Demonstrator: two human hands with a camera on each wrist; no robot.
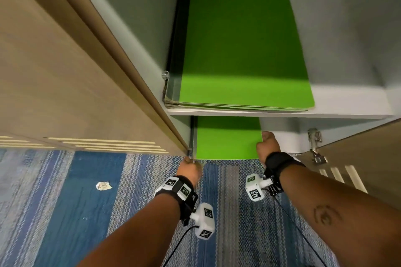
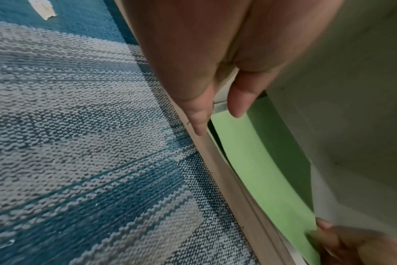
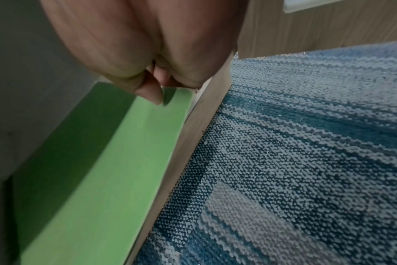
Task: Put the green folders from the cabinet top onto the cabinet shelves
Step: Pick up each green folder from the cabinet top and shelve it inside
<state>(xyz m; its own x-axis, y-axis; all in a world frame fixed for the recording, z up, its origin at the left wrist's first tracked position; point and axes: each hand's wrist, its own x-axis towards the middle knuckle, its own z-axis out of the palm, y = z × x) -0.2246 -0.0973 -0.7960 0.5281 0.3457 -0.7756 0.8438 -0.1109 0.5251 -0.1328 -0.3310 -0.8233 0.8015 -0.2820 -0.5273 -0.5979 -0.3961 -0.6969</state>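
A green folder [image 1: 227, 138] lies on the lower cabinet shelf, its front edge at the cabinet's lip. My left hand [image 1: 192, 161] pinches its front left corner; in the left wrist view the thumb rests on the green folder [image 2: 261, 161] while the other fingertips [image 2: 200, 125] lie along the cabinet's base edge. My right hand [image 1: 263, 141] grips the front right corner, its curled fingers [image 3: 152, 95] on the folder [image 3: 102, 170]. A stack of green folders [image 1: 238, 50] lies flat on the shelf above.
The wood-grain left door [image 1: 65, 71] and right door [image 1: 358, 158] both stand open, a metal hinge [image 1: 314, 143] by the right one. The upper shelf's edge [image 1: 282, 114] overhangs my hands. A paper scrap [image 1: 103, 186] lies on the blue striped carpet.
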